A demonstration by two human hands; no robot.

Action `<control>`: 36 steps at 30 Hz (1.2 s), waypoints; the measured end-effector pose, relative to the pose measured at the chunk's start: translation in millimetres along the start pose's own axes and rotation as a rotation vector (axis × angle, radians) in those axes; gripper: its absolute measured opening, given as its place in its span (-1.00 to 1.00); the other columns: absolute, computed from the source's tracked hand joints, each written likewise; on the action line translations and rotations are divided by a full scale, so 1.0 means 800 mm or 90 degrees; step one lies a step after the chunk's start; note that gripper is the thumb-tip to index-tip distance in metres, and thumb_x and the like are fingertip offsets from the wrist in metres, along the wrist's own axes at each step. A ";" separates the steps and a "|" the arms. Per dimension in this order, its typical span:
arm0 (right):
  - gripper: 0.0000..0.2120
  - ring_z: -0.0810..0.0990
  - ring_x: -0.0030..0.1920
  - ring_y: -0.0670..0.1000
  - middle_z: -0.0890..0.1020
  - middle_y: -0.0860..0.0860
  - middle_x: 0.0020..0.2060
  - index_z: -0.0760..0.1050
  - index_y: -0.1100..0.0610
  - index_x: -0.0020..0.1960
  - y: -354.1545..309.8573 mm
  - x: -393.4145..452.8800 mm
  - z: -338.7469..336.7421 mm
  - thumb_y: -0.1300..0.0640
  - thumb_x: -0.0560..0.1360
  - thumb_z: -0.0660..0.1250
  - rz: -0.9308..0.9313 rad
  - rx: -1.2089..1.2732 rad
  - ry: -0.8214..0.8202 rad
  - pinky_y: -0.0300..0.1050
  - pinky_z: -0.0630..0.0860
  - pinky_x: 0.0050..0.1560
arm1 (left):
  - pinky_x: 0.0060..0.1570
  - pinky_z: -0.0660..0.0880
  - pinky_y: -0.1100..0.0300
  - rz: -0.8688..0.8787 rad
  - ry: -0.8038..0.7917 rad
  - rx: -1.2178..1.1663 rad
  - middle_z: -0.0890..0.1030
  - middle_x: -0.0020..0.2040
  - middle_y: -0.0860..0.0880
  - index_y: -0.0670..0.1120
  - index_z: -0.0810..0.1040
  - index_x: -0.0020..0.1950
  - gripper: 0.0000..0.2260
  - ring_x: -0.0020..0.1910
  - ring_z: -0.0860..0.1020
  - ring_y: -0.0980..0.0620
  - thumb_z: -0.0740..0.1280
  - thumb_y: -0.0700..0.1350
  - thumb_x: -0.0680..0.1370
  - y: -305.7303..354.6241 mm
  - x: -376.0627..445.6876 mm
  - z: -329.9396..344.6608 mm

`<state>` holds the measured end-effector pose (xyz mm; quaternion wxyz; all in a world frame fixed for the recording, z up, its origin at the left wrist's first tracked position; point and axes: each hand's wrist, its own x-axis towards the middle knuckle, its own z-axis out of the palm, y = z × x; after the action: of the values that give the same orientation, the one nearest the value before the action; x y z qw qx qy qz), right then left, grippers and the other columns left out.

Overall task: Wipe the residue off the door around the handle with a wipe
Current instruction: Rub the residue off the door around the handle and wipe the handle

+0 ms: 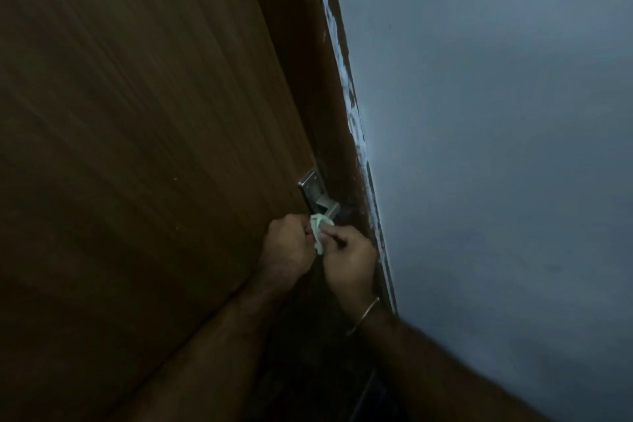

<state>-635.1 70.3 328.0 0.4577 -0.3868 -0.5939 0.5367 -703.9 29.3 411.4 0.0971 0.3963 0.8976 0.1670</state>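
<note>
A dark brown wooden door (137, 134) fills the left of the head view. Its metal handle (320, 197) with a silver backplate sits near the door's right edge. Just below the handle, a crumpled pale green-white wipe (318, 229) is pinched between both hands. My left hand (286, 247) closes on the wipe from the left. My right hand (349, 259), with a thin bangle on the wrist, grips it from the right. The wipe's top touches or nearly touches the lever; I cannot tell which. The scene is dim.
A brown door frame (337, 86) with whitish paint smears runs down beside the door. A grey-blue wall (496, 147) fills the right side. Below the hands, the space between my forearms is dark.
</note>
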 end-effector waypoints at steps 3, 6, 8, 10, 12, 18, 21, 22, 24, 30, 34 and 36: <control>-0.79 0.63 0.01 -0.04 0.68 0.07 0.01 0.65 0.21 0.10 0.000 0.018 0.000 0.35 0.50 0.35 0.031 0.035 0.111 -0.57 0.39 0.00 | -0.21 0.41 0.28 -0.008 0.005 -0.001 0.56 -0.14 0.07 -0.01 0.58 -0.05 -0.93 -0.24 0.48 0.20 0.31 -0.15 0.58 -0.002 0.000 0.002; -0.76 0.61 0.09 0.03 0.66 0.12 0.09 0.63 0.23 0.14 -0.008 0.041 -0.007 0.37 0.51 0.32 -0.130 -0.170 -0.008 -0.46 0.34 0.16 | -0.16 0.47 0.22 -0.006 -0.011 -0.002 0.60 -0.05 0.01 -0.06 0.58 0.03 -0.91 -0.13 0.54 0.12 0.30 -0.18 0.59 -0.003 0.001 0.002; -0.74 0.59 0.13 0.04 0.65 0.11 0.11 0.62 0.21 0.16 -0.006 0.043 -0.014 0.35 0.51 0.31 -0.238 -0.290 -0.111 -0.35 0.33 0.22 | -0.09 0.53 0.18 -0.005 -0.021 -0.011 0.61 0.00 -0.02 -0.08 0.59 0.08 -0.88 -0.06 0.57 0.07 0.29 -0.19 0.59 -0.003 0.002 0.003; -0.75 0.59 0.13 0.04 0.64 0.09 0.11 0.61 0.19 0.16 -0.005 0.050 -0.023 0.32 0.52 0.32 -0.250 -0.313 -0.139 -0.27 0.39 0.21 | -0.09 0.53 0.20 -0.007 -0.024 -0.019 0.60 0.01 0.00 -0.06 0.58 0.09 -0.87 -0.05 0.57 0.09 0.29 -0.19 0.59 -0.003 0.001 0.003; -0.77 0.61 0.12 0.03 0.64 0.09 0.12 0.61 0.19 0.16 -0.020 0.070 -0.019 0.29 0.53 0.34 -0.192 -0.250 -0.065 -0.26 0.45 0.18 | -0.11 0.53 0.22 -0.010 -0.025 -0.018 0.60 0.01 0.01 -0.04 0.58 0.09 -0.87 -0.06 0.56 0.11 0.29 -0.18 0.59 -0.004 0.002 0.004; -0.73 0.55 0.23 0.10 0.62 0.16 0.18 0.59 0.29 0.17 -0.065 0.082 0.036 0.42 0.51 0.27 -0.281 -0.211 -0.064 -0.15 0.42 0.35 | -0.19 0.40 0.23 0.016 0.032 0.025 0.68 -0.05 -0.08 -0.05 0.60 -0.09 -0.93 -0.13 0.60 -0.01 0.33 -0.16 0.55 -0.007 0.004 0.005; -0.71 0.56 0.24 0.08 0.61 0.14 0.20 0.58 0.26 0.19 -0.056 0.094 0.030 0.39 0.49 0.32 -0.297 -0.261 -0.099 -0.16 0.39 0.35 | -0.24 0.40 0.24 0.022 0.024 -0.003 0.67 -0.13 -0.02 -0.02 0.57 -0.19 -0.87 -0.22 0.56 0.08 0.33 -0.16 0.55 -0.012 0.005 0.008; -0.71 0.59 0.20 0.08 0.62 0.13 0.18 0.58 0.24 0.18 -0.058 0.101 0.032 0.37 0.47 0.37 -0.261 -0.250 -0.062 -0.17 0.42 0.30 | -0.26 0.39 0.25 0.026 0.027 -0.006 0.66 -0.17 0.00 -0.05 0.59 -0.19 -0.87 -0.21 0.58 0.07 0.33 -0.18 0.54 -0.013 0.006 0.009; -0.67 0.61 0.17 0.07 0.62 0.11 0.17 0.57 0.22 0.20 -0.066 0.100 0.042 0.37 0.45 0.40 -0.170 -0.210 0.001 -0.16 0.48 0.24 | -0.30 0.36 0.28 0.037 0.042 -0.012 0.60 -0.27 0.06 -0.06 0.58 -0.23 -0.87 -0.26 0.56 0.08 0.34 -0.17 0.53 -0.013 0.005 0.007; -0.60 0.61 0.20 0.14 0.63 0.15 0.19 0.53 0.19 0.28 -0.059 0.089 0.038 0.37 0.46 0.38 -0.003 -0.136 -0.001 -0.04 0.54 0.17 | -0.24 0.40 0.24 0.028 0.021 -0.013 0.61 -0.21 0.03 -0.05 0.59 -0.19 -0.86 -0.20 0.57 0.07 0.32 -0.20 0.55 -0.008 0.002 0.003; -0.68 0.63 0.14 0.14 0.67 0.16 0.11 0.58 0.22 0.20 -0.074 0.098 0.031 0.31 0.44 0.44 0.000 -0.161 -0.020 -0.08 0.56 0.10 | -0.14 0.52 0.19 0.020 0.007 -0.007 0.66 -0.07 -0.02 -0.11 0.65 -0.04 -0.88 -0.08 0.62 0.03 0.31 -0.22 0.57 -0.006 0.000 0.003; -0.67 0.64 0.14 0.11 0.67 0.14 0.12 0.59 0.21 0.20 -0.078 0.096 0.032 0.33 0.44 0.43 -0.093 -0.170 -0.030 -0.17 0.51 0.13 | -0.12 0.50 0.19 0.024 0.010 -0.005 0.68 -0.07 -0.05 -0.11 0.64 -0.08 -0.89 -0.06 0.63 -0.01 0.32 -0.21 0.55 -0.008 0.000 0.003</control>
<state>-679.7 128.2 399.9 0.4259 -0.3879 -0.6970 0.4270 -707.7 26.0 406.4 0.0882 0.4113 0.8901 0.1753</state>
